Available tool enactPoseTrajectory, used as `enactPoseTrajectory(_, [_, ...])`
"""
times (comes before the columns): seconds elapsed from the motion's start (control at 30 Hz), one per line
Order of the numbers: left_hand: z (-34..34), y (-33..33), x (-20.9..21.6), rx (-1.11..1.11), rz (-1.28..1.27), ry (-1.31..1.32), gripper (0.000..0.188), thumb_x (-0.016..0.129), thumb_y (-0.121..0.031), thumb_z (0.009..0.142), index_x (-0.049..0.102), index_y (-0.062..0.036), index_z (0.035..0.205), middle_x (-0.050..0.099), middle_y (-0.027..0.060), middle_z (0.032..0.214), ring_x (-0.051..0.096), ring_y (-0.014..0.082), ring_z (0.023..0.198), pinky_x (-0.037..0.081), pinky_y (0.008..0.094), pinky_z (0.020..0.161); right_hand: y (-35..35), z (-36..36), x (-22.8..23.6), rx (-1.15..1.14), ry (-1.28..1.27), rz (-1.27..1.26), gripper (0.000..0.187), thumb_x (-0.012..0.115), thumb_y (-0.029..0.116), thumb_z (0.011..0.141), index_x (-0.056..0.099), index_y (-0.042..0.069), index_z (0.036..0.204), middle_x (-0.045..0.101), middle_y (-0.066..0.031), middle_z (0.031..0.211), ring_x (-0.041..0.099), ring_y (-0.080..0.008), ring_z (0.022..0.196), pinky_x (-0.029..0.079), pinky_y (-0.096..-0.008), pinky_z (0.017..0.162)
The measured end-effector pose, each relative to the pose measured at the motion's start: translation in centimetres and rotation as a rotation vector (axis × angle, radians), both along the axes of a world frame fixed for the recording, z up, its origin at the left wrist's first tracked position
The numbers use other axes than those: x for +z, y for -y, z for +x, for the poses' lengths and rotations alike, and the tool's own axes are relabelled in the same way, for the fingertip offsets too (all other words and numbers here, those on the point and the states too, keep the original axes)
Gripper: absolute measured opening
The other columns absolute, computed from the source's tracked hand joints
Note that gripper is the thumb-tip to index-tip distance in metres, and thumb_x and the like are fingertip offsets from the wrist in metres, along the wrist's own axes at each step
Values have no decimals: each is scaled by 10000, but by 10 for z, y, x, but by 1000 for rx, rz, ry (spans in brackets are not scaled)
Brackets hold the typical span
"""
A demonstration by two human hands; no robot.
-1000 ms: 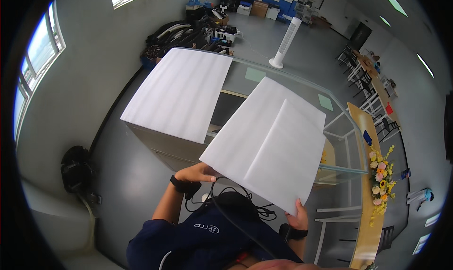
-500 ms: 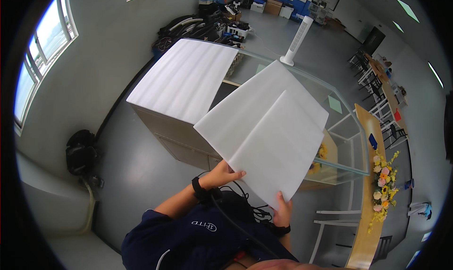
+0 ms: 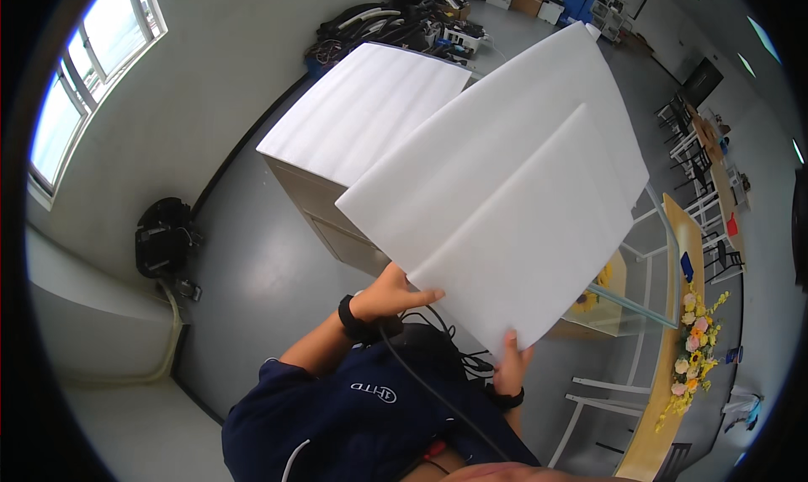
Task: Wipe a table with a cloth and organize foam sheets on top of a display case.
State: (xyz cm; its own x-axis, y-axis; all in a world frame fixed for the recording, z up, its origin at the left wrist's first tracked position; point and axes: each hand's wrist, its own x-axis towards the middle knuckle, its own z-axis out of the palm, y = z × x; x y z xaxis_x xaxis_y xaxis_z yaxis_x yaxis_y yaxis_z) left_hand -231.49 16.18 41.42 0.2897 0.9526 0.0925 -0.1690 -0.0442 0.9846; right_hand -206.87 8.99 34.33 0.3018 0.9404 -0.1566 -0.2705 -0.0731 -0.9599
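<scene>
A large white foam sheet [image 3: 505,170] stretches out in front of me, its far end tilted up. A crease or second layer runs along it; I cannot tell whether it is one folded sheet or two. My left hand [image 3: 394,293] grips its near left corner, thumb on top and fingers underneath. At the near right corner my right hand [image 3: 511,367] pinches the edge, thumb on top. Beyond, a similar white foam sheet [image 3: 362,103] lies over the left part of a grey-brown cabinet [image 3: 324,208]. The held sheet hides much of the cabinet's right side.
At the right, a glass-topped case [image 3: 669,271] shows past the sheet, beside a long wooden table [image 3: 648,423] with a flower arrangement [image 3: 690,347]. A white metal frame [image 3: 606,385] stands near it. Black gear [image 3: 164,238] sits on the floor at left; more equipment [image 3: 379,23] is piled behind.
The held sheet has come up, its far end rising and covering more of the glass case and the tower fan. Both hands keep their grip. The whole view has shifted a little.
</scene>
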Motion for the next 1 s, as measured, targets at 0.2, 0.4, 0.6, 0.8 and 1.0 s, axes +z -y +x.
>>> enactPoseTrajectory(0.2, [-74,-33,-1,121,-50,122,604,663,-132,722,350,39,1209,472,111,1148,442,199,1078,358,321,902,-51,-51,7,43,74,86,482,562,166,827,362,-17,1226,461,-98,1173,432,-181,1062,317,-328,929])
enactPoseTrajectory(0.4, [-171,-74,-17,492,-173,76,513,548,-224,808,340,32,1201,473,115,1134,470,191,1034,395,320,857,-118,-121,28,112,186,127,486,585,154,808,371,-31,1205,434,-90,1172,425,-154,1041,336,-303,900])
enactPoseTrajectory(0.6, [-247,-117,-37,800,-84,254,365,459,-165,852,380,-9,1172,506,66,1018,504,139,849,418,292,758,-181,-169,44,203,233,138,444,590,158,808,417,-41,1167,492,-86,1104,464,-147,987,352,-291,880])
enactPoseTrajectory(0.8, [-274,-127,-29,916,-165,348,440,446,-191,855,323,17,1222,474,74,1054,499,164,904,405,336,834,-217,-211,55,265,232,102,446,593,152,807,420,-47,1167,499,-89,1109,467,-148,993,353,-287,880])
enactPoseTrajectory(1.0, [-298,-115,-58,940,-235,324,492,434,-186,857,264,16,1272,387,132,1232,474,228,1053,379,343,890,-234,-215,33,302,266,36,455,605,171,798,432,-40,1162,511,-83,1091,471,-145,986,354,-281,876])
